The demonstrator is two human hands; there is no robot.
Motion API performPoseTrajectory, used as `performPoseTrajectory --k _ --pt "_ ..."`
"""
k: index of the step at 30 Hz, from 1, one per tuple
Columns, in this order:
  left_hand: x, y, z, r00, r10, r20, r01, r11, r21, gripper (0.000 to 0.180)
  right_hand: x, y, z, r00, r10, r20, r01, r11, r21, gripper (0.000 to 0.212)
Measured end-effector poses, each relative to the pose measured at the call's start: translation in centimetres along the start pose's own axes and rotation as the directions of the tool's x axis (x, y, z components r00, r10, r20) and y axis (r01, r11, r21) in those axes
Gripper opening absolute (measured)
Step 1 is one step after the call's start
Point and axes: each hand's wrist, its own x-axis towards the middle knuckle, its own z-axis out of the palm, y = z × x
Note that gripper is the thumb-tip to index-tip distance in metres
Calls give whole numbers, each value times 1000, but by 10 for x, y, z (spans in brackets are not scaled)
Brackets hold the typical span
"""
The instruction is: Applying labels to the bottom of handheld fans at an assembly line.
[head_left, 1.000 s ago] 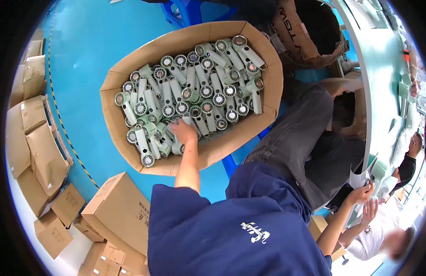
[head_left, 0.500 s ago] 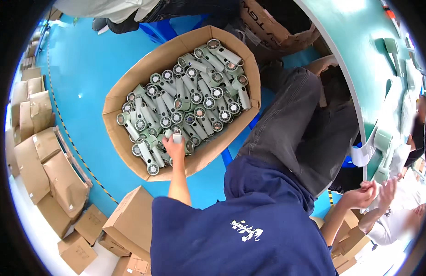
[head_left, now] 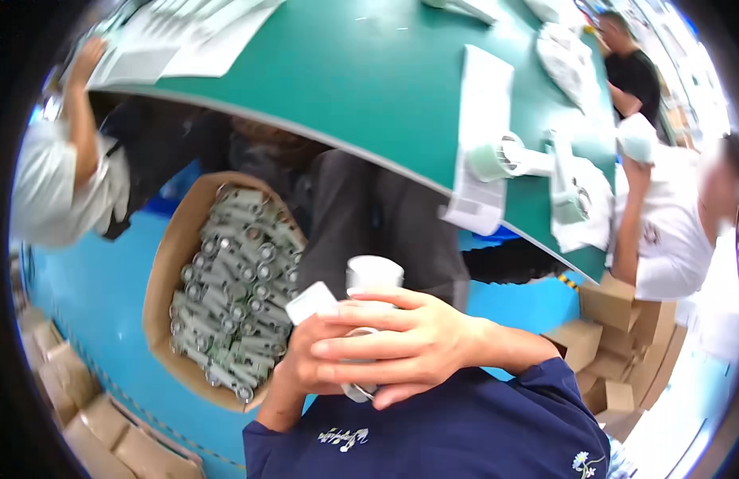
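Note:
In front of my chest, both hands are together around a pale handheld fan [head_left: 375,272], mostly hidden by the fingers and slightly blurred. My left hand [head_left: 304,351] wraps it from the left side. Across it from the right lies my right hand [head_left: 409,339], with its fingers over the fan's body. A whitish squarish piece [head_left: 312,302] sticks out above my left hand; I cannot tell whether it belongs to the fan. To the left stands a large open carton [head_left: 166,311], holding many pale green handheld fans [head_left: 242,279].
A green table [head_left: 369,96] curves across the front, with a paper strip [head_left: 483,104] and another handheld fan [head_left: 497,158] at its right. Co-workers sit at left [head_left: 74,176] and right [head_left: 673,223]. Cardboard boxes [head_left: 609,319] are stacked at the right rear.
My left hand has come out of the carton to my chest, and my right hand has joined it around a fan. The view has turned right, toward the table.

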Motion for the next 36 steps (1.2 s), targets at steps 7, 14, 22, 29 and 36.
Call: performPoseTrajectory --k 7,14,22,29,36 --pt "133 -28 91 896 403 186 -380 913 -149 25 -132 -1 -4 704 541 -459 -585 809 56 40" --pt "129 -15 105 936 198 292 -201 979 -20 36 -154 -14 -16 522 715 -465 -729 657 192 34" --pt "118 -10 122 951 270 152 -247 957 -154 32 -176 -44 -21 455 634 -625 -681 700 214 29" --pt "135 -49 119 969 209 135 -142 911 -388 62 -184 -34 -25 271 433 -860 -713 691 122 32" --pt "127 -36 133 959 281 37 -273 953 -133 66 -163 -22 -24 474 316 -822 -734 657 -170 28"
